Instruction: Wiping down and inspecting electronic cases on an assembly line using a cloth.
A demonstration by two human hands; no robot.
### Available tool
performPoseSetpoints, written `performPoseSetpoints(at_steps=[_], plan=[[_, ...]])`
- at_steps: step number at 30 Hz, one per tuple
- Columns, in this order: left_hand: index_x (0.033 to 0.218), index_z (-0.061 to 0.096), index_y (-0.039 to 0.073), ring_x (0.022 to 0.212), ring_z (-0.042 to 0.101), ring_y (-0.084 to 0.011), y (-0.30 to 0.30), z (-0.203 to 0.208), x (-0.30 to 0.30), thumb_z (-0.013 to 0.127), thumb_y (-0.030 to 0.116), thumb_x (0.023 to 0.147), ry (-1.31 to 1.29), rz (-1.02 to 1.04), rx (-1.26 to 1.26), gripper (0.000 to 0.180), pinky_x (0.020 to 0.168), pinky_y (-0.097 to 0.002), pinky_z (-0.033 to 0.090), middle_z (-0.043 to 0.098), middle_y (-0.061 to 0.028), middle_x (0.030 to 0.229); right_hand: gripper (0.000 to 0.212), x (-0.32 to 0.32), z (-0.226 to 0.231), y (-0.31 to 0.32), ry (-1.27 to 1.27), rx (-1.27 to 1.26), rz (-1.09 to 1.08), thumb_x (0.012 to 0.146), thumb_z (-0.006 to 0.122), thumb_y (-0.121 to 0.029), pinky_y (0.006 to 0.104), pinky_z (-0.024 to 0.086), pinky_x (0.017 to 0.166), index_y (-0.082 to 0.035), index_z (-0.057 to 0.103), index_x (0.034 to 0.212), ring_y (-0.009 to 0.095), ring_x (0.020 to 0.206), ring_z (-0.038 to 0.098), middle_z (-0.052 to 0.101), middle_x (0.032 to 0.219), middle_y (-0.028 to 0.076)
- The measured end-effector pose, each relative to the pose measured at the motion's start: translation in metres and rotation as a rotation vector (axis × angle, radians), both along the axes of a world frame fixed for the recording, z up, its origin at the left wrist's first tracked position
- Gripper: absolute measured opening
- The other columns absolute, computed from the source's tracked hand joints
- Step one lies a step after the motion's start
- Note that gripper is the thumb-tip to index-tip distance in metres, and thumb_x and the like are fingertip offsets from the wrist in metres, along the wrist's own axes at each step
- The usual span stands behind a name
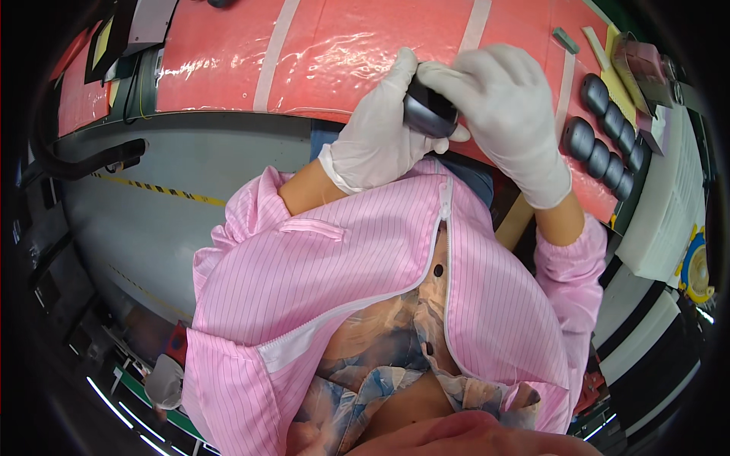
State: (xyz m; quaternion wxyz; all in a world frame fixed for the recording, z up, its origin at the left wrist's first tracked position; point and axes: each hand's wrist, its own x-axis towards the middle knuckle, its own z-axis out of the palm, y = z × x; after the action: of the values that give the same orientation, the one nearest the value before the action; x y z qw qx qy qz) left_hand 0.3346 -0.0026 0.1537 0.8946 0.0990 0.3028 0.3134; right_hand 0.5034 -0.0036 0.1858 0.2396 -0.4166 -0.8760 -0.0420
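Observation:
Both my hands wear white gloves and meet over the near part of the red-covered bench. My left hand point(376, 133) grips a dark grey, glossy, rounded case point(427, 110) from below and the left, its thumb up along the side. Across the case's upper right edge, my right hand point(502, 99) has its fingers bent and closed against it. They hide that part of the case, and whether they also hold something small does not show. A black face shows on the case's upper side.
Several similar dark rounded cases point(579, 138) lie in two rows at the bench's right. Beyond them are a small green block point(565, 40), a yellow sheet point(617, 87) and a white foam-like slab point(661, 205). A black bent tube point(91, 163) stands at the left.

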Motion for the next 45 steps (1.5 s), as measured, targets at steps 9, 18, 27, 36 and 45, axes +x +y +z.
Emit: performPoseSetpoints(at_steps=[9, 18, 27, 36, 45], plan=[[0.099, 0.058, 0.006, 0.072, 0.062, -0.0213, 0.004, -0.007, 0.000, 0.032, 0.051, 0.101, -0.068, -0.032, 0.048, 0.052, 0.056, -0.0311, 0.047, 0.065, -0.0060, 0.086, 0.035, 0.000, 0.002, 0.013, -0.381, -0.098, 0.104, 0.059, 0.071, -0.023, 0.0333, 0.047, 0.082, -0.012, 0.067, 0.091, 0.020, 0.085, 0.057, 0.056, 0.082, 0.002], [0.098, 0.057, 0.008, 0.069, 0.061, -0.0194, 0.006, -0.010, 0.001, 0.035, 0.050, 0.100, -0.085, -0.015, 0.038, 0.047, 0.055, -0.0335, 0.048, 0.063, -0.0054, 0.083, 0.026, -0.005, 0.002, 0.017, -0.460, -0.030, 0.078, 0.061, 0.069, -0.020, 0.0333, 0.048, 0.089, -0.010, 0.065, 0.085, 0.020, 0.084, 0.057, 0.056, 0.083, 0.002], [0.097, 0.056, 0.008, 0.068, 0.059, -0.0196, 0.005, -0.010, 0.003, 0.034, 0.049, 0.101, -0.049, -0.008, 0.077, 0.047, 0.055, -0.0332, 0.048, 0.061, -0.0053, 0.084, 0.025, -0.005, 0.001, 0.016, -0.439, 0.051, 0.082, 0.062, 0.070, -0.020, 0.0349, 0.048, 0.084, -0.011, 0.065, 0.084, 0.020, 0.082, 0.056, 0.054, 0.082, 0.003], [0.108, 0.055, 0.000, 0.076, 0.066, -0.0296, 0.004, -0.015, -0.012, 0.031, 0.055, 0.099, -0.145, 0.022, -0.128, 0.060, 0.052, -0.0303, 0.047, 0.064, -0.0167, 0.093, 0.021, 0.024, 0.039, -0.004, 0.020, -0.301, -0.144, 0.077, 0.067, 0.002, 0.0326, 0.047, 0.070, -0.007, 0.072, 0.095, 0.020, 0.076, 0.057, 0.057, 0.074, 0.004], [0.133, 0.041, -0.009, 0.094, 0.058, -0.0244, 0.007, 0.000, -0.013, 0.026, 0.058, 0.099, -0.158, -0.036, -0.129, 0.076, 0.054, -0.0226, 0.044, 0.057, -0.0187, 0.118, 0.018, 0.022, -0.057, -0.042, 0.783, -0.423, -0.375, 0.086, 0.061, 0.007, 0.0250, 0.047, 0.078, 0.000, 0.067, 0.102, 0.011, 0.083, 0.057, 0.063, 0.097, 0.006]])
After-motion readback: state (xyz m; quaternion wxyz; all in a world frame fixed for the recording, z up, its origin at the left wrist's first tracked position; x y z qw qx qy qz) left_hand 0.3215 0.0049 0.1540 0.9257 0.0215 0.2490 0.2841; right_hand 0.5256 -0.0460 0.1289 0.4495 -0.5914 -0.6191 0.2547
